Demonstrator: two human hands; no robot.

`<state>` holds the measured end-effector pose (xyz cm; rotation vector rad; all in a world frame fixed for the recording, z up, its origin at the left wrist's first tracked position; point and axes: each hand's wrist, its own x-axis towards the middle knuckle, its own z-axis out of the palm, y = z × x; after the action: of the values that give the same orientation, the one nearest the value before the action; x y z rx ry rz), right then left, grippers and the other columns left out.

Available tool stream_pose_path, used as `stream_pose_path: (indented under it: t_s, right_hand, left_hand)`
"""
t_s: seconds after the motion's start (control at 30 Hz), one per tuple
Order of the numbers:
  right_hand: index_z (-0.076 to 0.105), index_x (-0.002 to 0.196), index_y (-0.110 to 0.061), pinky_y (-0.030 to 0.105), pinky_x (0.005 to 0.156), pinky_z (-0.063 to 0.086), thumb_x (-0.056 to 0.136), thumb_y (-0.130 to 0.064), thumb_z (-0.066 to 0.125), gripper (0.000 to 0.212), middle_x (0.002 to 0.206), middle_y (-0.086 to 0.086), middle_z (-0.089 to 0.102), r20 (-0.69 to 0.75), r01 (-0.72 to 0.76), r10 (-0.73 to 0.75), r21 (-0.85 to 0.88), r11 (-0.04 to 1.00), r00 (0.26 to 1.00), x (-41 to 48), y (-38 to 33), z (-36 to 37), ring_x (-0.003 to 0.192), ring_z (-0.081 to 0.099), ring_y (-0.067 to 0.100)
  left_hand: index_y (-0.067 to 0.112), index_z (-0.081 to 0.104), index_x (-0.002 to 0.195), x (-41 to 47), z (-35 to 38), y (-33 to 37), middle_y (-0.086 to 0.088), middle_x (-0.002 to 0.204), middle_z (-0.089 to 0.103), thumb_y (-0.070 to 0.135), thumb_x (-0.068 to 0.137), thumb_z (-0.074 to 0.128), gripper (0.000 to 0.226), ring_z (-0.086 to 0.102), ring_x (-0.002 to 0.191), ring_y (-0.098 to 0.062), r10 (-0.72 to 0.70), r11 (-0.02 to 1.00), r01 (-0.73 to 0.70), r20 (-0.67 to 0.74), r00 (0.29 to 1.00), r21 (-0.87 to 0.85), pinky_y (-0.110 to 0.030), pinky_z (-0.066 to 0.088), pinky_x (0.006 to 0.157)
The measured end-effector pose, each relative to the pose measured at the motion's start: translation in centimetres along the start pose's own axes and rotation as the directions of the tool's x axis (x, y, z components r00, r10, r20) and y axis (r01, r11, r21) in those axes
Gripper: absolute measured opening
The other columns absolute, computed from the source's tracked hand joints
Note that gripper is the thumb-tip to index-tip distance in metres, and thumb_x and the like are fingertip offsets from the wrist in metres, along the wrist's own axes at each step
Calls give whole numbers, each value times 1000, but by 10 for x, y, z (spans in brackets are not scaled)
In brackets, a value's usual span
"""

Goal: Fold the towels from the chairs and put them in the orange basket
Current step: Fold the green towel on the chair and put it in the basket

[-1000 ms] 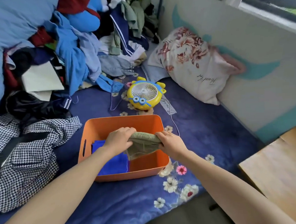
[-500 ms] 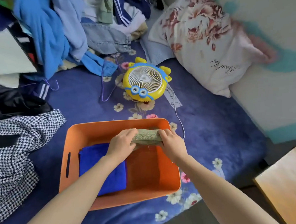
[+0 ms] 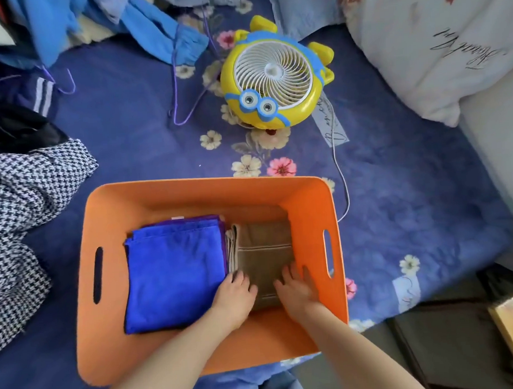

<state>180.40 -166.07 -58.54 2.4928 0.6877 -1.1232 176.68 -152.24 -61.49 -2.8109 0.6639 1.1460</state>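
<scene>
Your left hand (image 3: 235, 290) and right hand (image 3: 295, 287) lay flat on the brown towel (image 3: 264, 250), fingers loose, gripping nothing. The towel filled the basket's (image 3: 207, 188) right half, touching the blue towel (image 3: 176, 273). Bare floor showed by the near wall. A fan (image 3: 273, 83) stood beyond the far rim.

Left forearm (image 3: 174, 356) and right forearm (image 3: 355, 349) reach in from the bottom edge, converging forward, with left hand (image 3: 235, 293) and right hand (image 3: 297, 289) palm-down side by side, slightly apart, fingers extended, loosely spread, gripping nothing.
</scene>
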Motion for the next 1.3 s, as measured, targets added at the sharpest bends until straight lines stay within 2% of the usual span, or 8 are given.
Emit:
stream_pose_path:
  t_s: [0.13,0.47,0.57,0.63,0.73,0.8,0.87,1.3]
  right_hand:
    - [37,140,-12,51,115,5,99,-16,31,42,155,17,12,126,128,-116,-92,988,985,-3,-2,-5,144,3,35]
    - [60,117,-9,42,112,22,90,-15,45,32,123,14,54,-174,44,-26,99,994,984,-69,17,-46,127,38,32]
    - [72,67,-22,28,81,52,57,-23,71,10,72,0,65,-362,38,-6,81,996,932,-96,26,-58,80,64,23]
    - [66,48,-25,22,66,55,39,-28,69,10,54,-8,59,-461,27,-2,46,999,887,-108,33,-59,62,64,15]
    - [70,55,-24,25,71,56,42,-29,71,14,74,1,71,-543,-24,44,45,999,839,-134,47,-86,78,70,20]
    - [74,94,-15,37,98,44,70,-20,67,25,116,18,64,-516,9,52,115,993,855,-154,59,-109,116,57,32]
    - [56,127,-12,38,113,22,91,-20,49,38,145,17,38,-514,1,68,131,991,855,-172,68,-131,139,29,31]
    - [55,129,-14,36,115,17,90,-21,56,40,149,14,34,-803,19,129,172,985,581,-262,112,-202,142,23,28]
  left_hand:
    - [5,38,136,-8,0,-1,-21,140,39,18,92,44,46,29,133,-34,33,999,-31,62,998,-23,-39,21,111]
    - [11,53,117,-68,-47,-11,-6,125,51,26,95,38,30,40,122,-23,-161,945,122,-107,981,-303,-34,34,100]
    - [16,50,126,-96,-55,-15,0,131,50,29,96,38,35,38,126,-19,-260,897,169,-178,949,-409,-31,34,100]
    - [19,44,135,-110,-60,-20,4,138,46,30,97,38,40,35,131,-16,-342,849,209,-203,918,-486,-29,34,103]
    - [19,40,138,-129,-82,-25,3,143,42,30,97,39,43,32,135,-16,-438,781,224,-256,861,-582,-29,34,106]
    - [16,42,137,-142,-108,-27,0,142,44,29,97,41,42,34,133,-19,-450,791,193,-338,827,-580,-31,33,106]
    - [14,45,135,-149,-137,-32,-2,139,47,27,95,45,42,38,130,-22,-453,804,151,-427,783,-576,-32,34,106]
    - [12,51,130,-219,-259,-29,-2,133,52,24,93,51,39,40,127,-21,-366,908,6,-786,499,-419,-32,34,101]
